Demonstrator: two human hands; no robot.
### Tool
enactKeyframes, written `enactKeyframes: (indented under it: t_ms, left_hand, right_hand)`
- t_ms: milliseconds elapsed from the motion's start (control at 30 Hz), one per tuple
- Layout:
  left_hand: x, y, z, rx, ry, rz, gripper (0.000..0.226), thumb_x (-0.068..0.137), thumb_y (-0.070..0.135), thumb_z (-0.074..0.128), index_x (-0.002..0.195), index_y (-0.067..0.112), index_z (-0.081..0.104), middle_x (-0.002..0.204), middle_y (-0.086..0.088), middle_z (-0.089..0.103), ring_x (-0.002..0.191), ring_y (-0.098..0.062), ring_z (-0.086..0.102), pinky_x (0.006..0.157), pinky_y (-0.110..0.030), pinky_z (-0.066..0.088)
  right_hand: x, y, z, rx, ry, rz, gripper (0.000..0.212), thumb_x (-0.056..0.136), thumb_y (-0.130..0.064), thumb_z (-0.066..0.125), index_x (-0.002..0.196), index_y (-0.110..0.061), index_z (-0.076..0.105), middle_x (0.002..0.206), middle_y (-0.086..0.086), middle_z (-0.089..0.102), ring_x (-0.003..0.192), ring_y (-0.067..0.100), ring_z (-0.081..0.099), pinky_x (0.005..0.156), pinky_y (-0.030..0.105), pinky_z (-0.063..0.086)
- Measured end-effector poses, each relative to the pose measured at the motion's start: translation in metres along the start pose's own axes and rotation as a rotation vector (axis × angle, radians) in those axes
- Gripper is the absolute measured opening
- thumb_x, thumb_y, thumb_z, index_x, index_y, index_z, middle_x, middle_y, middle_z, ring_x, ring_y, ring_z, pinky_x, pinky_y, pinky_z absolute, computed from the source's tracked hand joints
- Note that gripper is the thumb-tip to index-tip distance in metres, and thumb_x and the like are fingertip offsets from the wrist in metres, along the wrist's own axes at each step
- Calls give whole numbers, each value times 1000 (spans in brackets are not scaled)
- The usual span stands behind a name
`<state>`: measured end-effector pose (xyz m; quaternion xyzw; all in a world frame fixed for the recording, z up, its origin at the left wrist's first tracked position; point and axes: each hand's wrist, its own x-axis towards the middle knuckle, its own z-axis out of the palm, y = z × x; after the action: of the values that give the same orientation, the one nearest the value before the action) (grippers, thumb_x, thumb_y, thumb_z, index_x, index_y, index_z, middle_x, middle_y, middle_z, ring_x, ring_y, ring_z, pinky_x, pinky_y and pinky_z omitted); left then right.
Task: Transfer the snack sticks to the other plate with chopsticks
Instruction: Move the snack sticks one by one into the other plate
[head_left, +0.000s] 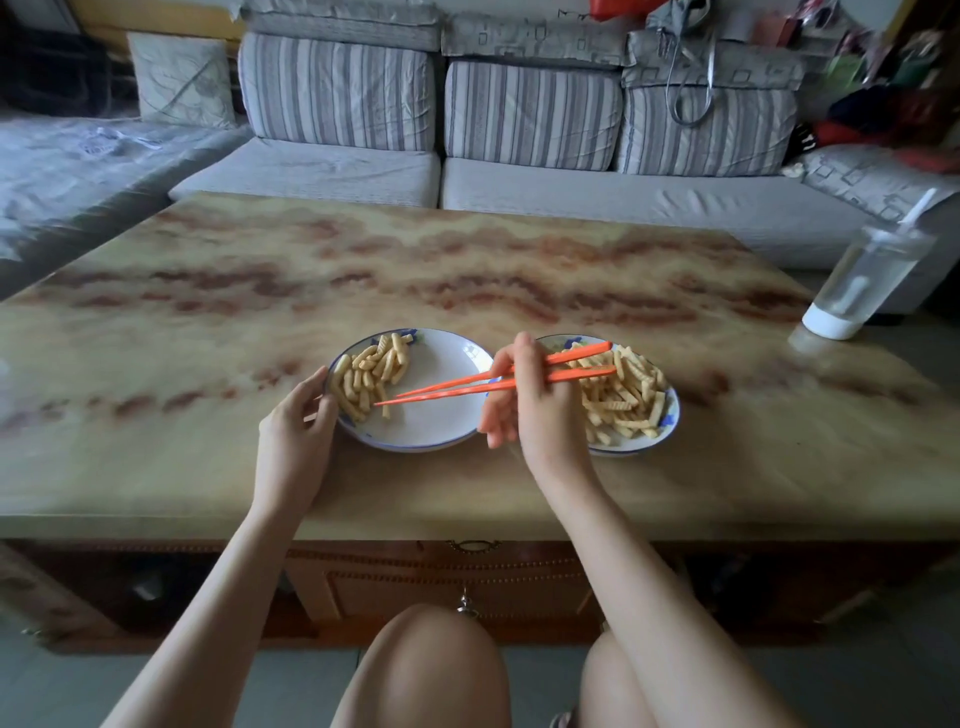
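Snack sticks, pale and crinkle-cut, lie heaped on the far-left part of the left plate, while a larger spread of the same sticks covers most of the right plate; the two blue-trimmed white plates sit side by side, nearly touching, near the front edge of a marble-patterned table. The right hand hovers between the plates and grips a pair of orange chopsticks, fingers curled round their upper half, with the blunt ends reaching back over the right plate. The chopstick tips point left across the left plate, slightly apart, and end at the near edge of the small heap, the lower tip just beside a single stick. The left hand holds the left plate's outer rim, thumb on the edge and fingers curled against it. A clear tumbler with a white base and straw stands well apart at the table's right corner. A striped grey sofa runs behind the table, and the person's bare knees show below its front edge.
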<state>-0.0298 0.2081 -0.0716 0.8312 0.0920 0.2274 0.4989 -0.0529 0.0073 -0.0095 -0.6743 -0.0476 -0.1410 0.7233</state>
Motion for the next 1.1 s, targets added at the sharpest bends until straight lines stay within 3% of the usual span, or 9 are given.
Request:
enactKeyframes:
  t_ms: [100,233,467,633,767,933,1100]
  left_hand:
    - [0,0,0,2,-3,-3,38,93,11,51,130,14,58,115,0,64,98,0,50,76,-3,31]
    - [0,0,0,-4,-2,-7,38,93,11,51,130,14,58,114,-1,64,97,1,49,73,-1,29]
    - [0,0,0,7,-8,0,38,93,11,50,130,14,58,118,-3,64,97,1,49,71,2,28]
    - [1,-1,0,0,-15,-3,39,92,10,50,129,17,59,113,0,65,96,-1,52,72,-3,31]
    - [0,0,0,2,-18,-7,40,92,10,49,130,17,58,108,9,60,98,1,50,76,-8,31]
    - [1,-2,0,4,-15,-3,39,92,11,50,130,16,58,117,1,64,99,0,51,80,-12,34]
    - [-1,0,0,3,-13,-5,39,92,10,49,130,16,58,105,13,57,99,3,49,79,-9,32]
  right_hand:
    - [-3,2,5,-44,-13,-1,43,105,-25,31,70,-9,51,43,15,53,27,17,43,32,18,30]
    - [-5,3,3,-60,55,-2,45,104,-29,31,69,-9,51,40,11,52,30,21,43,34,23,31]
    - [-6,-6,-24,-10,180,-25,45,104,-27,33,68,-7,50,43,16,50,31,20,45,34,19,33]
    - [-6,-20,-59,41,286,-50,43,104,-26,30,69,-8,47,37,5,50,29,15,44,34,15,31]
    - [-5,-30,-93,-14,391,-109,42,105,-24,28,69,-11,46,35,5,49,29,16,44,35,20,29]
    - [-10,-30,-124,-62,469,-97,43,104,-26,29,67,-13,46,35,3,48,29,17,43,36,24,26]
    - [-15,-23,-130,-97,452,-59,43,104,-27,30,67,-11,48,36,4,50,28,17,42,35,20,29]
